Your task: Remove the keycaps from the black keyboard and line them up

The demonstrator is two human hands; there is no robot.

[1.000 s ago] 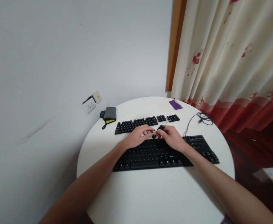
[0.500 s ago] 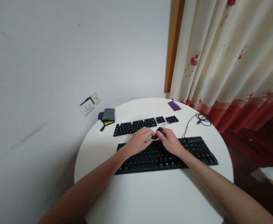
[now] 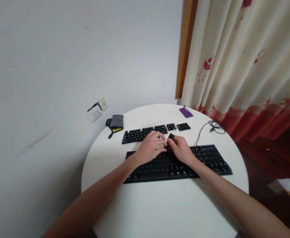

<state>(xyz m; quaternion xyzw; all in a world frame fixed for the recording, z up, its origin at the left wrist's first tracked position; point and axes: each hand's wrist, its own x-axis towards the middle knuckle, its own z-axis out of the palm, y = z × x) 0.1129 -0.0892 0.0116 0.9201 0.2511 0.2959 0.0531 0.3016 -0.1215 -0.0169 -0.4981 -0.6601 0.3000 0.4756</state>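
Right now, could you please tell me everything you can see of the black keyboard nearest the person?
The black keyboard is full-size, plastic-looking, with a number pad at its right end. It lies flat on the white round table, long side across. A grey cable runs from its back edge to a loose coil. The left hand and right hand lie over its back middle, hiding some keys.

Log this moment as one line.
right hand: pinches small black piece | left hand: beside it, over keyboard | behind: keycap rows
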